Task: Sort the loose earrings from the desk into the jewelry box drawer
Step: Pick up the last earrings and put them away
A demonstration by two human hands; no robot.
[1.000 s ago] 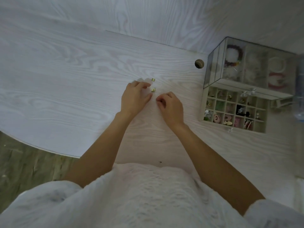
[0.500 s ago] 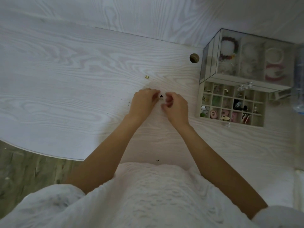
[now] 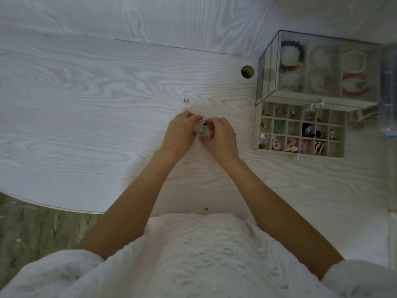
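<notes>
Looking down from the head camera, I see my left hand [image 3: 181, 131] and right hand [image 3: 221, 137] meeting over the middle of the pale wooden desk [image 3: 86, 125], fingers curled, pinching small gold earrings [image 3: 203, 129] between them. One loose gold earring [image 3: 186, 100] lies apart, farther back on the desk. The jewelry box drawer [image 3: 299, 130] stands pulled out to my right, many compartments already filled. I judge this the gathering step; next comes carrying these across to a free compartment.
</notes>
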